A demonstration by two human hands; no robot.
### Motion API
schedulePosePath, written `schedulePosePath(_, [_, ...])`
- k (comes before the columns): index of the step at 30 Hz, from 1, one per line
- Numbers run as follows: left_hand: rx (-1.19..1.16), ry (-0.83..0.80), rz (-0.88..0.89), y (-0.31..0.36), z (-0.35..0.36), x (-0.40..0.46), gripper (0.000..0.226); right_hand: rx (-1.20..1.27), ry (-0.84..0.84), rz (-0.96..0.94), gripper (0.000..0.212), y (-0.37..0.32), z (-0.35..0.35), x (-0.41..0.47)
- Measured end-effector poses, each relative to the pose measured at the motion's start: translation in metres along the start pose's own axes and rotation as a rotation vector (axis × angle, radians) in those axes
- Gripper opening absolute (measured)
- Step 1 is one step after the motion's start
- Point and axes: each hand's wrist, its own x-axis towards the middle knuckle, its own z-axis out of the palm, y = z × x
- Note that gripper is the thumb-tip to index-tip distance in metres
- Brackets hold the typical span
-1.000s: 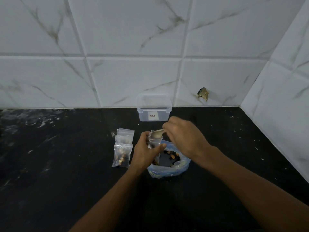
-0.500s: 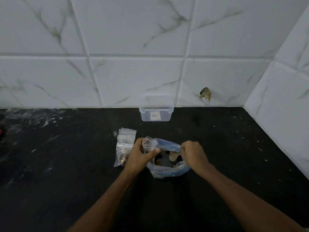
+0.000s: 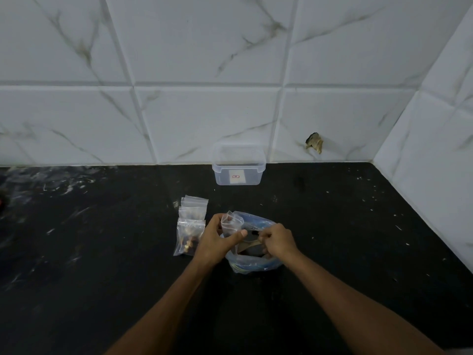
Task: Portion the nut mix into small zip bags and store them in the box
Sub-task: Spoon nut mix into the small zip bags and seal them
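Note:
My left hand [image 3: 213, 240] grips a small clear zip bag [image 3: 231, 224], held upright with its mouth upward. My right hand [image 3: 277, 240] is closed on a spoon [image 3: 249, 244] whose bowl dips inside the big bluish bag of nut mix [image 3: 252, 262], which stands on the black counter right under both hands. A row of small zip bags [image 3: 190, 226] lies to the left; the nearest one holds nuts. A clear plastic box [image 3: 238, 166] with a white label stands open against the wall behind.
The black counter [image 3: 345, 226] runs into a corner of white marble-look tiles at the right. A chipped hole in the tile [image 3: 314, 142] sits right of the box. Pale smears mark the counter at far left.
My right hand came down from the small bag's mouth with the spoon and went into the big nut bag. My left hand lowered slightly, still holding the small bag.

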Motion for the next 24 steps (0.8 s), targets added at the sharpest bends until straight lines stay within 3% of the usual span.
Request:
schedulePosePath(14, [0.007, 0.011, 0.000, 0.000, -0.003, -0.002, 0.044, 0.260, -0.054, 0.173, 0.017, 0.002, -0.010, 0.001])
schedulePosePath(24, [0.002, 0.051, 0.012, 0.015, -0.017, -0.005, 0.042, 0.423, -0.069, 0.199, 0.016, -0.003, -0.059, -0.014])
